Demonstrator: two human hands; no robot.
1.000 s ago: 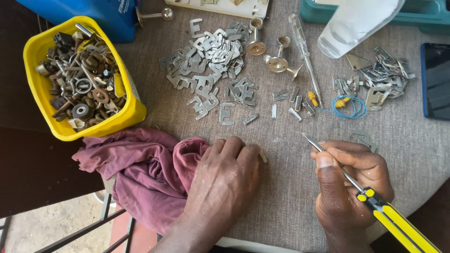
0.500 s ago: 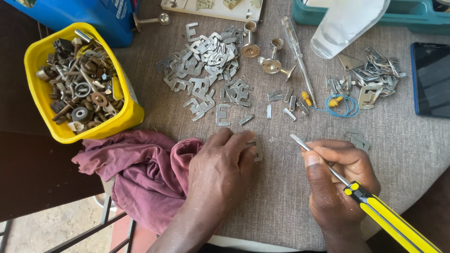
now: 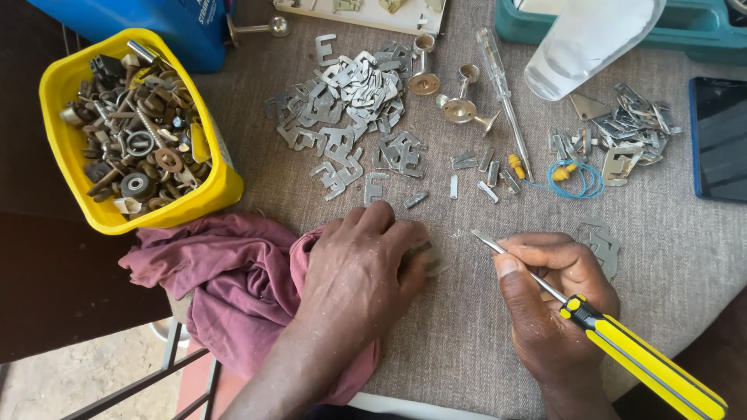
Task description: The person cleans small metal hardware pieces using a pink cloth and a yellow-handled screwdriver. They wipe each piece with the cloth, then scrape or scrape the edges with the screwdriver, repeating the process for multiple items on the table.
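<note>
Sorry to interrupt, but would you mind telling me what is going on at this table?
A person sits at a grey-covered table. The right hand holds a yellow-handled screwdriver, tip pointing toward the left hand, which presses flat on a small metal piece, partly hidden. Metal plates and a yellow tub of hardware lie beyond.

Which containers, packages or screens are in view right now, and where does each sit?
Yellow plastic tub: far left, rectangular, full of metal hardware.
Blue container: top left behind the tub, light print on its side.
Teal case: top right edge, only partly in view.
Dark screen: right edge, flat rectangle, unlit.
Clear plastic bag: top right, leaning over the case.
</note>
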